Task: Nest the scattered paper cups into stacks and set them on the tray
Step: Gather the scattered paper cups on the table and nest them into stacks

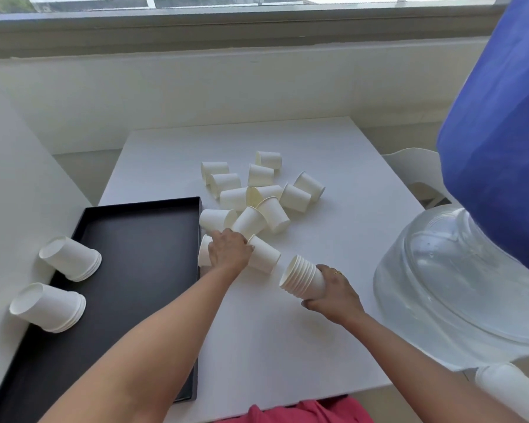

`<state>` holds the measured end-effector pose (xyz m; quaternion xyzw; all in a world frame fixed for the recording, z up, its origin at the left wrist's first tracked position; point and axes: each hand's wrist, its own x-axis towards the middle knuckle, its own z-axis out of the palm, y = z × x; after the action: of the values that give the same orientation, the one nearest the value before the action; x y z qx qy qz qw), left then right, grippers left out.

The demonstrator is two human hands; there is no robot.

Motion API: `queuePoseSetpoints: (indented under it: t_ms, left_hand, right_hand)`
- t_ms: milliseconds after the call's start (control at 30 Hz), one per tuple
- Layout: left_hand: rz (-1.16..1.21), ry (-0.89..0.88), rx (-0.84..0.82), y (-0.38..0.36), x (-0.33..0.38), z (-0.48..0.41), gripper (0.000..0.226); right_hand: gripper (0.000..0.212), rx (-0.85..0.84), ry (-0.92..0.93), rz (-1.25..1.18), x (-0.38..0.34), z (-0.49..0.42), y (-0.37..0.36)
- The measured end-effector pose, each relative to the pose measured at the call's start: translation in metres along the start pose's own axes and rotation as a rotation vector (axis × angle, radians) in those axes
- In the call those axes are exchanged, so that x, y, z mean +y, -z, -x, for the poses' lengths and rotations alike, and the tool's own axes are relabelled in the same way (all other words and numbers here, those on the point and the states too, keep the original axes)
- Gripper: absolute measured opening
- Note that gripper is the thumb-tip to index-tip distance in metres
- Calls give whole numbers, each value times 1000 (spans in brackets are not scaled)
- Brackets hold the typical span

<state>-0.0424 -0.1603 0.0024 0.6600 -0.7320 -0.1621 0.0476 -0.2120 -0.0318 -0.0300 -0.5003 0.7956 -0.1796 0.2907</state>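
Paper cups first: a nested stack (303, 280), white rims ribbed together, lies sideways in the right hand (333, 296), fingers wrapped round its base. Left hand (229, 251) curls down over a single cup (264, 254) on the white table (287, 346). At 9 o'clock, the matte black rectangular tray (141, 264) carries a near stack (48, 306) and a far stack (71, 257), both tipped over. At 12 o'clock, a loose pile (257, 193) of tapered cups lies scattered.

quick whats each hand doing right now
Left hand: fingers curled over a single cup lying on its side, gripping it.
Right hand: holding a stack of nested cups.
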Motion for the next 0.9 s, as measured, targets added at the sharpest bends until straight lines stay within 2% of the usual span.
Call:
queuePoseSetpoints:
  t_ms: [133,233,567,900]
  left_hand:
    - [-21,-14,-1,-5,4,2,32]
    - [51,4,-4,-6,5,3,26]
    - [701,8,36,1,6,35,14]
    - [630,-161,-76,-12,24,58,16]
  right_hand:
    - [61,12,-8,12,2,0,5]
    - [62,15,-19,14,4,0,7]
    - [62,10,-49,-22,6,0,14]
    - [62,1,19,-39,0,-1,14]
